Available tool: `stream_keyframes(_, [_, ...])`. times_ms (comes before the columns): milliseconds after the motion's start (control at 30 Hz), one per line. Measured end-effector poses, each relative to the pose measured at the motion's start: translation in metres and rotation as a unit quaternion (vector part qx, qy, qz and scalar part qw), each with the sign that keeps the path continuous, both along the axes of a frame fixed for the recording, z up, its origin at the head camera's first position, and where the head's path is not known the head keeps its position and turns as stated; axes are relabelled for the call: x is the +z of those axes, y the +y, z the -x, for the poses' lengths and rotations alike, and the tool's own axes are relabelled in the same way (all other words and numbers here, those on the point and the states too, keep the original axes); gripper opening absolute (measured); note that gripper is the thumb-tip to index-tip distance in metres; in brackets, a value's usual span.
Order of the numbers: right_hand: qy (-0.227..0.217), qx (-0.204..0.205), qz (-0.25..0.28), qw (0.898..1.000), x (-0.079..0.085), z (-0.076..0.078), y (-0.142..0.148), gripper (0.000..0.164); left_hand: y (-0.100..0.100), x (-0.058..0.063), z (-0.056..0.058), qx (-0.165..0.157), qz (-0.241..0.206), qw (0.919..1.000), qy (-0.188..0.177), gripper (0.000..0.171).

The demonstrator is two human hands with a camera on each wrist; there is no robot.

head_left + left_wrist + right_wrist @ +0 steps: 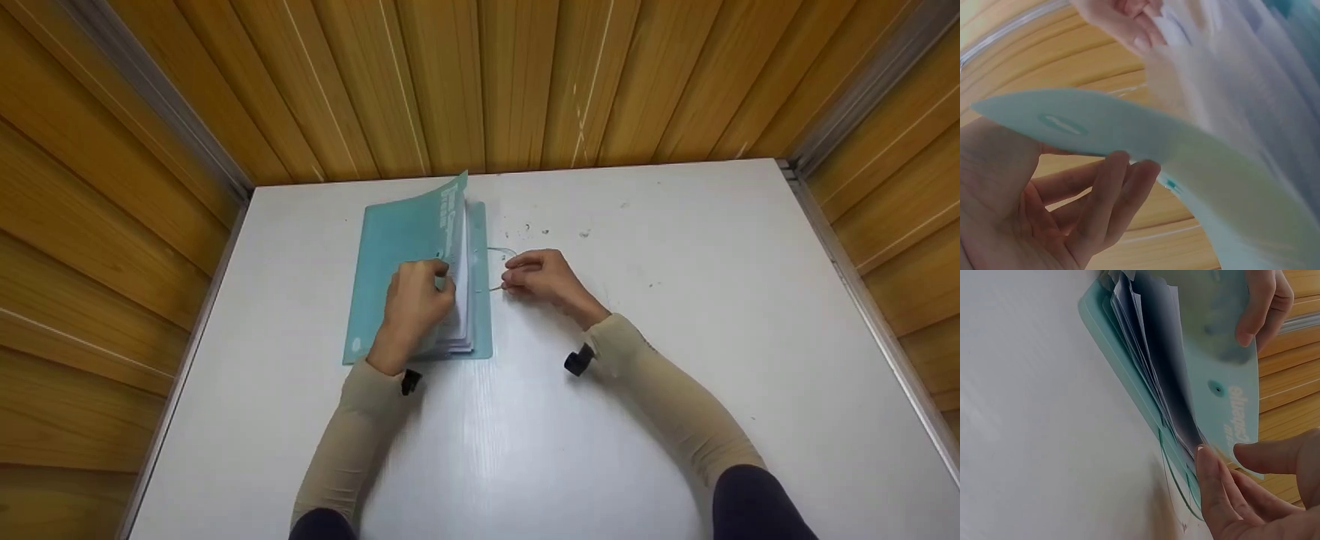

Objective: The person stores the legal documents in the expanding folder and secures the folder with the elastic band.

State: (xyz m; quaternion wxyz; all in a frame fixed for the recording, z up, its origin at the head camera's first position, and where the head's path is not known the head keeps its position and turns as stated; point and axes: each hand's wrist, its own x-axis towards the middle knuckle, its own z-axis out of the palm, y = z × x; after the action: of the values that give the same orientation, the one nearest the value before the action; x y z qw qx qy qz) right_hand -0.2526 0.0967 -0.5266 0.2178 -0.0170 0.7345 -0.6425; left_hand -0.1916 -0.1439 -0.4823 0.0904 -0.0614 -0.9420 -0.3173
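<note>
A teal plastic document folder (405, 232) lies on the table with its front cover lifted off a stack of white papers (1145, 354). My left hand (416, 300) grips the cover's free edge; the right wrist view shows a digit on the cover's inner side. From the folder's spine-like right edge a thin elastic cord (1171, 464) loops out. At that loop is my right hand (544, 277), its thumb apart from the fingers in the right wrist view, fingertips right by the papers' edges. A round snap (1217, 388) shows on the cover.
The white table (637, 390) carries small dark marks beyond the right hand. Wood-patterned panels (517, 82) stand along the back and both sides, with metal strips at the corners. Each wrist wears a small black camera (577, 361).
</note>
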Motion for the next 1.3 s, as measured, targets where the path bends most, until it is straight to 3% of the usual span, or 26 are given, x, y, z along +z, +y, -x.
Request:
stream_keyframes(167, [0.012, -0.006, -0.002, 1.0, 0.003, 0.0, 0.003, 0.036, 0.01, -0.004, 0.001, -0.004, 0.055, 0.9984, 0.01, 0.018])
stream_keyframes(400, [0.016, -0.004, 0.005, 1.0, 0.004, 0.0, 0.006, 0.036, 0.023, -0.012, 0.001, -0.006, 0.137, 0.9904, 0.018, 0.034])
stream_keyframes(700, [0.026, -0.005, 0.005, 1.0, 0.004, 0.001, 0.009, 0.036, 0.042, -0.02, 0.001, 0.0, 0.246, 0.9694, 0.005, 0.016])
stream_keyframes(967, [0.046, -0.004, -0.013, 0.999, 0.001, 0.003, 0.012, 0.035, 0.045, -0.029, 0.002, -0.006, 0.27, 0.9626, 0.019, 0.017])
stream_keyframes(1300, [0.065, 0.01, -0.049, 0.997, 0.005, 0.008, 0.018, 0.035, 0.038, -0.032, -0.001, -0.014, 0.226, 0.9738, 0.017, 0.036])
